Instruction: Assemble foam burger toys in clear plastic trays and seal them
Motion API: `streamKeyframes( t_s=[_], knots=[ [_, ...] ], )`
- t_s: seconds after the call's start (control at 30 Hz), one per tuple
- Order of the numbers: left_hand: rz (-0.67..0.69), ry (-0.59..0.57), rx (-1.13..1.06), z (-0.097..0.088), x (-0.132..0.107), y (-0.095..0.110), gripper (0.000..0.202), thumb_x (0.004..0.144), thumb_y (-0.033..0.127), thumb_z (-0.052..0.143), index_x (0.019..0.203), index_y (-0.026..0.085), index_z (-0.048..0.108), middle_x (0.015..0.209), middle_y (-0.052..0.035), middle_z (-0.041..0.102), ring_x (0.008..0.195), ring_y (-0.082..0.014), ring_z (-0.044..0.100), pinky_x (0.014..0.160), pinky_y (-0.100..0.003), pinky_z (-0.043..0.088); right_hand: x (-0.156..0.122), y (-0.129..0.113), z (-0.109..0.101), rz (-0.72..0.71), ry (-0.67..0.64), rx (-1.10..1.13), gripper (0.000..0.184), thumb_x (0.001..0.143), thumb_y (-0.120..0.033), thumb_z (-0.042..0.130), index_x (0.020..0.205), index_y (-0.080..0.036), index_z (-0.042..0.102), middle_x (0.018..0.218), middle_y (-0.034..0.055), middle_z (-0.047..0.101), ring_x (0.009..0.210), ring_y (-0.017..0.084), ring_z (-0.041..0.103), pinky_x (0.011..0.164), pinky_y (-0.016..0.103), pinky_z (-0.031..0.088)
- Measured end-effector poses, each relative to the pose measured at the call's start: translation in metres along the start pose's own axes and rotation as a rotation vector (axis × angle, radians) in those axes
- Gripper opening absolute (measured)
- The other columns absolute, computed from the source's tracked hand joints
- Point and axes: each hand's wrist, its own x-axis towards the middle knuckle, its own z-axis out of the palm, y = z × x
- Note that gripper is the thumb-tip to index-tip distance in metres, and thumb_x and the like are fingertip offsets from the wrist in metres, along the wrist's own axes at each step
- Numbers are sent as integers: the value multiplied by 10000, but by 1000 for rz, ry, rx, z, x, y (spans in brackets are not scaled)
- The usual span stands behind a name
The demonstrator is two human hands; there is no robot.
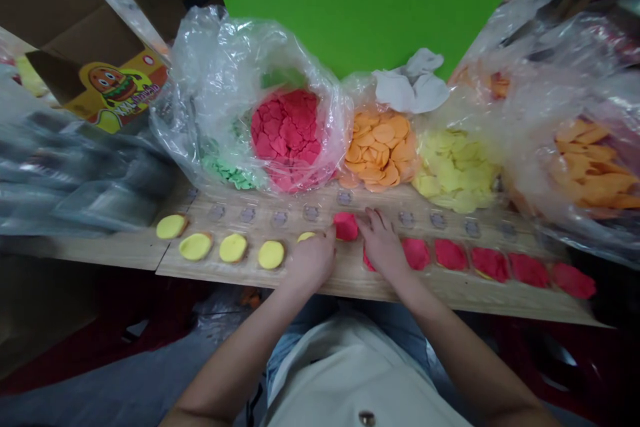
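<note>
- On the printed box, far to the left and beyond my left fingers, I can read "XXL"; the word beside it is too blurred for me.
- My left hand reaches forward, back side up, with its fingertips at the left edge of the red piece.
- My right hand also reaches forward, with fingertips at the right edge of this same piece.
- The red piece is thus between both sets of fingers; whether any fingers are pinched on it, I cannot tell.
- Yellow pieces lie left of the left fingers, other red pieces right of the right ones.
- Nearer to me than the fingers, bare wood shows until the wooden table's edge.
- Beyond the fingers, the bag of orange pieces stands near.
</note>
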Motion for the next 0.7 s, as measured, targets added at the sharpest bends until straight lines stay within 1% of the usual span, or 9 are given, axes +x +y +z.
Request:
streamKeyframes(
  t_s=[0.1,0.2,0.27,0.33,0.37,0.43,0.53,0.6,0.7],
  knots=[
    [28,15,-182,-5,2,-6,481,812,290,467,1272,170,397,948,-151,621,831,-260,600,732,-381,451,1,-7,-2,-6,-67,-68,465,800,-94,420,1256,-182,457,1383,149,324,1284,324,228,940,468,335],
    [8,132,-741,-16,-4,-24,392,826,368,454,1172,193,509,1035,-96,608,923,-210,570,836,-328,422,1,-10,-10,-41,-62,-23,447,796,-69,410,1233,-136,480,1392,162,313,1305,318,193,1000,489,263],
    [-70,122,-1217,-23,-14,-39,384,827,375,450,1155,192,529,1001,-62,607,876,-167,573,801,-276,437,1,-14,-18,9,18,119,416,806,-70,395,1201,-137,507,1357,157,367,1285,291,249,1015,481,255],
    [-119,4,-1609,-26,-26,-49,419,803,331,501,1199,196,498,919,-41,604,768,-126,578,722,-243,456,1,-25,-26,112,91,405,373,832,-133,402,1187,-161,513,1271,140,461,1198,251,382,984,444,327],
    [-132,-52,-1736,-26,-31,-52,443,781,306,541,1207,197,489,896,-35,601,733,-111,576,700,-236,460,3,-33,-28,159,69,608,352,843,-189,416,1182,-174,511,1206,126,512,1117,229,460,937,415,387],
    [-179,-54,-1825,-21,-37,-53,465,729,277,623,1169,185,505,901,-37,603,719,-103,580,689,-234,465,7,-53,-30,217,-130,1057,340,835,-311,459,1145,-185,521,1056,89,589,903,183,569,771,345,493],
    [-271,126,-1727,-8,-37,-51,444,660,296,699,1047,150,538,898,-46,625,721,-113,594,676,-236,471,17,-77,-20,340,-439,1467,324,773,-394,531,1004,-169,559,871,40,619,638,124,572,510,247,490],
    [-293,192,-1649,1,-34,-53,425,669,333,688,1014,136,538,890,-60,641,727,-128,604,674,-250,478,24,-83,-9,395,-469,1448,283,742,-375,566,929,-163,566,794,20,615,565,105,545,458,223,454],
    [-293,310,-1469,12,-33,-67,386,727,344,626,1035,132,535,948,-89,641,819,-164,611,724,-286,484,31,-82,4,340,-356,1106,225,740,-302,578,929,-180,578,791,18,629,659,128,578,584,253,471]
  ],
)
